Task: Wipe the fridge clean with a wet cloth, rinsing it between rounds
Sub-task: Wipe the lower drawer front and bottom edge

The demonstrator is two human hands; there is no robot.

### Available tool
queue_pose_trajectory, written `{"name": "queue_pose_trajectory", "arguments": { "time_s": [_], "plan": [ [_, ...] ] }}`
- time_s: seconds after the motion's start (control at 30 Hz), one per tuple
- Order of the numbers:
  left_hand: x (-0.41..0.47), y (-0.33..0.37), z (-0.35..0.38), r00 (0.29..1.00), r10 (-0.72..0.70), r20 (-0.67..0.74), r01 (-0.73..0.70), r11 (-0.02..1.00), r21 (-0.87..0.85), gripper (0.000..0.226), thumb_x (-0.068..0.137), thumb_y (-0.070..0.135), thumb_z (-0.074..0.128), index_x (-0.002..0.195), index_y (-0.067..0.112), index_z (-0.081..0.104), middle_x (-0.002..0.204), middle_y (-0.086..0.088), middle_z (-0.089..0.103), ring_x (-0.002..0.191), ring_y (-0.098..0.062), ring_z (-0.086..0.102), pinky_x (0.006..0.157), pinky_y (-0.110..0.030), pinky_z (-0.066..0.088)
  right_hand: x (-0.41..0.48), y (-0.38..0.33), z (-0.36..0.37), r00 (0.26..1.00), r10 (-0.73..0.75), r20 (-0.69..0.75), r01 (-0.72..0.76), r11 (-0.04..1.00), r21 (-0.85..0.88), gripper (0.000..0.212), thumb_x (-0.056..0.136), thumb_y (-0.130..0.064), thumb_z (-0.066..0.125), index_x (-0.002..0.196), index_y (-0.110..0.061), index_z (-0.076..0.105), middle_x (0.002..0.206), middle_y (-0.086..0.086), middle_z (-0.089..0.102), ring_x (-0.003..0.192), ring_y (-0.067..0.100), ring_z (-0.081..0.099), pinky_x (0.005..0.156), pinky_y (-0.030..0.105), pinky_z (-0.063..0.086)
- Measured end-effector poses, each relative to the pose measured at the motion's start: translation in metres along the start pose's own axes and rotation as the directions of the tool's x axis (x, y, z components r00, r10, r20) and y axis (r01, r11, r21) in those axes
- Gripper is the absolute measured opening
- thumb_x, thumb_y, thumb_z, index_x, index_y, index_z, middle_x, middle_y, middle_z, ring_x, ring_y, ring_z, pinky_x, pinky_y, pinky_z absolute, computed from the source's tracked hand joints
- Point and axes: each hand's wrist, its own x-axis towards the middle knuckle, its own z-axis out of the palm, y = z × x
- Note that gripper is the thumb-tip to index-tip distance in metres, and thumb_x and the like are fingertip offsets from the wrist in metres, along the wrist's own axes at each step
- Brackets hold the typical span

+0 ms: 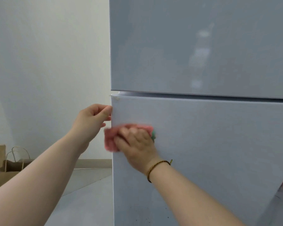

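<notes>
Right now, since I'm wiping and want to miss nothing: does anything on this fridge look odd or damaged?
Two things. A small flap, perhaps tape or film, lifts off the top left corner of the lower door. Dark specks dot that door low down, well below the cloth.

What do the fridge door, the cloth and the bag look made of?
Door: glossy painted metal or glass, going by its soft reflections. Cloth: soft pink fabric, bunched; weave too blurred to tell. Bag: matte brown paper, creased, with twisted cord handles.
</notes>
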Motion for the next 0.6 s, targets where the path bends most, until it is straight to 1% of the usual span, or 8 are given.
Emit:
{"name": "queue_pose_trajectory", "arguments": {
  "time_s": [0.13, 0.23, 0.27, 0.33, 0.4, 0.47, 0.57, 0.6],
  "plan": [
    [-0.005, -0.002, 0.009, 0.998, 0.011, -0.059, -0.011, 1.000, 0.002, 0.019, 0.093, 0.021, 0.047, 0.076, 0.020, 0.055, 0.077, 0.005, 0.059, 0.071, -0.008, 0.056, 0.074, -0.026, 0.046, -0.044, 0.011, -0.019, 0.931, -0.315, 0.184, 0.295, 0.947, 0.125, 0.019, 0.074, -0.010, 0.047, 0.090, -0.020, 0.042, 0.108, -0.001, 0.041, 0.084, 0.016, 0.042, 0.070, 0.027, 0.030],
    [-0.007, -0.003, 0.012, 0.995, 0.046, -0.094, -0.043, 0.999, 0.032, 0.019, 0.093, 0.019, 0.045, 0.076, 0.023, 0.053, 0.076, 0.005, 0.057, 0.071, -0.008, 0.055, 0.074, -0.027, 0.047, -0.027, 0.054, -0.036, 0.930, -0.336, 0.153, 0.325, 0.941, 0.089, 0.016, 0.079, -0.012, 0.048, 0.093, -0.019, 0.044, 0.107, 0.001, 0.041, 0.084, 0.018, 0.042, 0.070, 0.029, 0.031],
    [-0.006, -0.004, 0.012, 0.993, 0.065, -0.094, -0.060, 0.997, 0.057, 0.020, 0.093, 0.019, 0.045, 0.076, 0.024, 0.053, 0.076, 0.006, 0.057, 0.070, -0.008, 0.054, 0.073, -0.027, 0.046, -0.016, 0.071, -0.041, 0.956, -0.268, 0.121, 0.265, 0.963, 0.046, 0.013, 0.084, -0.015, 0.048, 0.096, -0.019, 0.045, 0.107, 0.002, 0.041, 0.085, 0.020, 0.042, 0.071, 0.031, 0.032],
    [-0.006, -0.005, 0.012, 0.989, 0.096, -0.113, -0.085, 0.991, 0.104, 0.021, 0.093, 0.018, 0.045, 0.075, 0.026, 0.051, 0.075, 0.007, 0.055, 0.069, -0.007, 0.052, 0.072, -0.026, 0.045, 0.004, 0.092, -0.044, 1.000, 0.023, -0.015, -0.023, 1.000, -0.004, 0.011, 0.088, -0.022, 0.046, 0.099, -0.018, 0.046, 0.105, 0.003, 0.040, 0.088, 0.022, 0.043, 0.076, 0.034, 0.034],
    [-0.007, -0.006, 0.015, 0.985, 0.111, -0.134, -0.096, 0.989, 0.111, 0.022, 0.093, 0.018, 0.045, 0.074, 0.027, 0.050, 0.074, 0.009, 0.055, 0.068, -0.004, 0.052, 0.074, -0.027, 0.045, 0.014, 0.081, -0.037, 0.923, 0.339, -0.185, -0.343, 0.939, 0.009, 0.015, 0.085, -0.018, 0.046, 0.100, -0.017, 0.046, 0.106, 0.003, 0.040, 0.092, 0.023, 0.044, 0.082, 0.034, 0.034],
    [-0.008, -0.007, 0.019, 0.983, 0.105, -0.152, -0.089, 0.990, 0.106, 0.022, 0.094, 0.020, 0.044, 0.074, 0.028, 0.049, 0.074, 0.010, 0.055, 0.067, 0.001, 0.053, 0.076, -0.029, 0.045, 0.006, 0.049, -0.020, 0.880, 0.419, -0.225, -0.428, 0.904, 0.012, 0.015, 0.085, -0.016, 0.043, 0.100, -0.017, 0.045, 0.107, 0.005, 0.039, 0.093, 0.025, 0.042, 0.083, 0.035, 0.033],
    [-0.011, -0.010, 0.022, 0.984, 0.088, -0.155, -0.076, 0.994, 0.081, 0.021, 0.094, 0.020, 0.045, 0.076, 0.030, 0.048, 0.078, 0.011, 0.054, 0.072, -0.003, 0.051, 0.082, -0.033, 0.044, -0.037, 0.005, -0.012, 0.996, 0.078, 0.036, -0.078, 0.997, -0.020, 0.026, 0.073, -0.015, 0.044, 0.099, -0.019, 0.044, 0.106, 0.003, 0.039, 0.088, 0.022, 0.041, 0.073, 0.032, 0.032],
    [-0.012, -0.011, 0.021, 0.986, 0.093, -0.140, -0.083, 0.994, 0.076, 0.020, 0.093, 0.018, 0.046, 0.077, 0.031, 0.048, 0.080, 0.012, 0.054, 0.073, -0.003, 0.051, 0.083, -0.032, 0.044, -0.055, 0.000, -0.016, 0.985, -0.085, 0.151, 0.086, 0.996, 0.001, 0.027, 0.072, -0.016, 0.044, 0.098, -0.021, 0.043, 0.106, 0.001, 0.039, 0.087, 0.019, 0.040, 0.070, 0.030, 0.031]
  ]
}}
